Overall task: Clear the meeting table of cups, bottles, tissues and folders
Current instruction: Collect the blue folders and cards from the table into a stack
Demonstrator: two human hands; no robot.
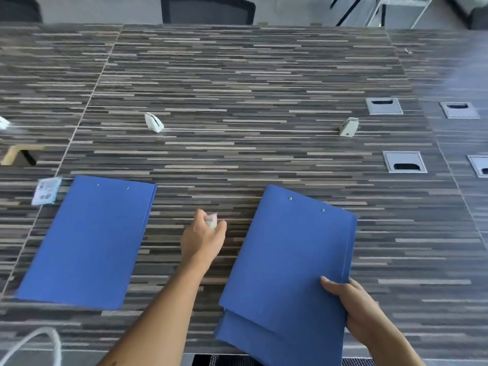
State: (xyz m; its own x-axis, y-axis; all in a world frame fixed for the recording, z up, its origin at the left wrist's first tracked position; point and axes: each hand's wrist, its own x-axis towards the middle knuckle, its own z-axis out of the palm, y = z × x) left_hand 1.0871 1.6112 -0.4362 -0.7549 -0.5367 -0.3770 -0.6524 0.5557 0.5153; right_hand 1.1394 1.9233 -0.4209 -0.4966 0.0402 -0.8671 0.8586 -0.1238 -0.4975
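Right now the stack of blue folders point(290, 260) sits at the lower right of the frame, its near end hanging out past the edge of the table point(237, 88); I cannot tell whether its far end rests on the wood. My right hand point(353, 310) grips it at the lower right corner only, thumb on top and fingers curled under. I judge that a weak hold: a lower folder already peeks out askew beneath the top one, and the smooth covers could slide apart and spill if I tilt the stack.

My left hand point(203, 239), mid-frame, is closed around a small crumpled tissue point(211, 220), or so it looks, since the thing is blurred. With that hand full, picking up the single blue folder point(87, 241) lying flat at the lower left will be awkward, and pinching it with the wad in my palm could drop one or the other.

Just off that folder's upper left corner lies a tissue packet point(46, 191), small and easy to overlook. Further up the frame stand two small white holders point(154, 122), well apart from everything I am carrying.
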